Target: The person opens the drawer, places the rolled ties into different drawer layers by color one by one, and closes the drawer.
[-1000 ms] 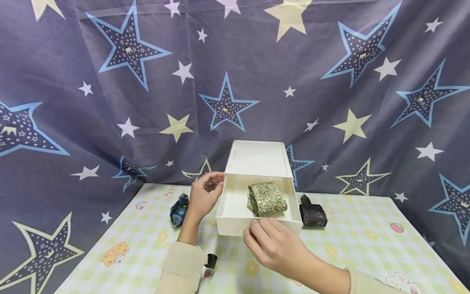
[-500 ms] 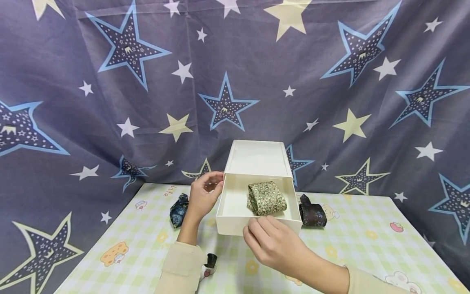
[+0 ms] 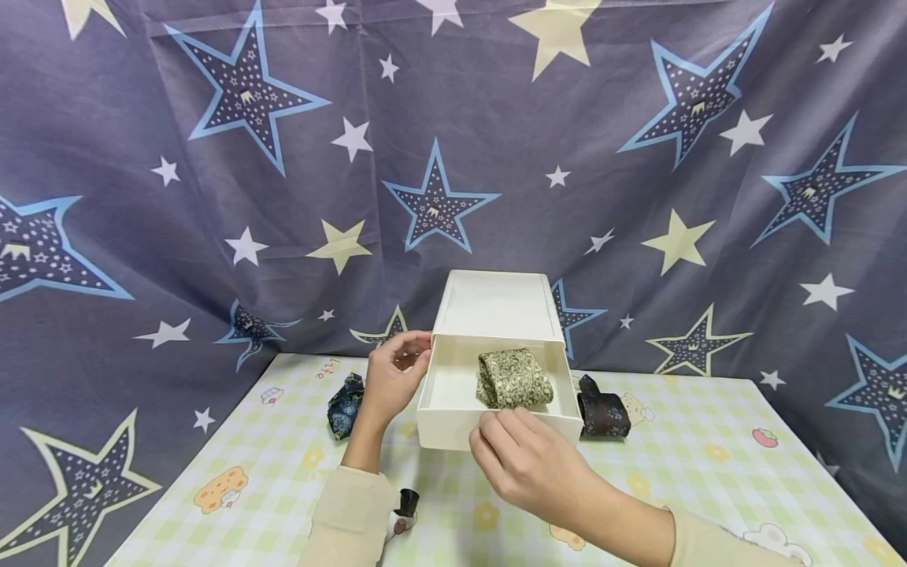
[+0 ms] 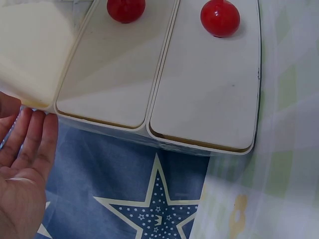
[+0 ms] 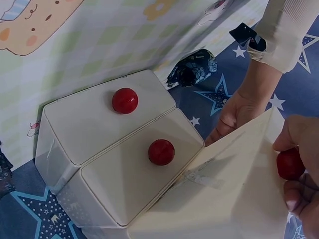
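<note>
It looked like a home corner, perhaps set up for recording: a star-printed curtain (image 3: 212, 197) hung behind the fingers (image 3: 496, 429), and a checked cartoon tablecloth (image 3: 708, 472) covered the table beneath them.

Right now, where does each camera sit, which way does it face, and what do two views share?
Head: on the head, facing forward and down at the open drawer holding a rolled tie; both hands and sleeves show.
Left wrist: faces the closed drawer fronts; left hand shows.
Right wrist: faces the same fronts; right hand pinches a red knob.
Both wrist views share the red knobs.
</note>
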Available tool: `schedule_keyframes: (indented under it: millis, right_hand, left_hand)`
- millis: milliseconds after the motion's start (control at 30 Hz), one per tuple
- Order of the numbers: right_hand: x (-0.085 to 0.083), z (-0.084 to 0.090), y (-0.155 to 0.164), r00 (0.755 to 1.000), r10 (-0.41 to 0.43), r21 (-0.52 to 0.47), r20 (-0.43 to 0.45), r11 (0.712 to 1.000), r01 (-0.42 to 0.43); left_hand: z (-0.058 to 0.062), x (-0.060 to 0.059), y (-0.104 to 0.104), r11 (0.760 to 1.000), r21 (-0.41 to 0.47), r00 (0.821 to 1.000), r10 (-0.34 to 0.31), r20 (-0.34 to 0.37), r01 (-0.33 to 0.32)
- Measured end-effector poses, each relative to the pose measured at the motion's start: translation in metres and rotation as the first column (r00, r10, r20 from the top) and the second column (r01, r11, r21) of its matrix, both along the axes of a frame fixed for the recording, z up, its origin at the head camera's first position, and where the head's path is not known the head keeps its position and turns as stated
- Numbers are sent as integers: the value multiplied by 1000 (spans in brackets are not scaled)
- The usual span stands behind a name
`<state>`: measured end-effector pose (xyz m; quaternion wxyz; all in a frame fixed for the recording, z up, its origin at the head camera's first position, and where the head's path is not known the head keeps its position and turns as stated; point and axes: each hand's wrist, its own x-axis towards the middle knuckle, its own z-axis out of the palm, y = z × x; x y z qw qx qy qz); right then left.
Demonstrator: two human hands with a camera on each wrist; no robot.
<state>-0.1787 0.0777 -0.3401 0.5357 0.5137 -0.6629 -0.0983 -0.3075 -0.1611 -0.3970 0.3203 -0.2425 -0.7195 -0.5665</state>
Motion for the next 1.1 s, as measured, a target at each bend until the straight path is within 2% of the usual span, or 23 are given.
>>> schedule_keyframes:
  millis: [133,367,500,567,767,867,967,1100]
  right_hand:
    - [-1,0,0,1000,-4,-13,15,1000,4]
    - [-6,-6,1,997,-46,1,55,999,46]
    - [-7,-7,0,995,-64,7,77,998,64]
    - [-8,-7,0,994,-72,10,85,997,71]
    - [-9,-5,0,991,-92,15,97,996,91]
    - [-10,-5,0,990,-99,18,105,995,98]
    - [-11,-5,0,988,-107,19,112,994,105]
    - [-14,-6,0,988,-109,9,114,994,109]
  left_hand:
    - [1,1,1,1000,6,1000,3,10,-3]
    - [-1,0,-3,999,21,999,-37,-7,37]
    - [2,1,-1,1000,14,1000,-21,1,21]
    - [5,5,1,1000,7,1000,-11,3,10]
    - [23,25,6,1000,-7,1000,-13,-13,13]
    - [26,29,7,1000,-5,1000,-17,-7,17]
    - [25,28,6,1000,-2,1000,-20,5,20]
    - [15,15,4,1000,-3,1000,-7,7,7]
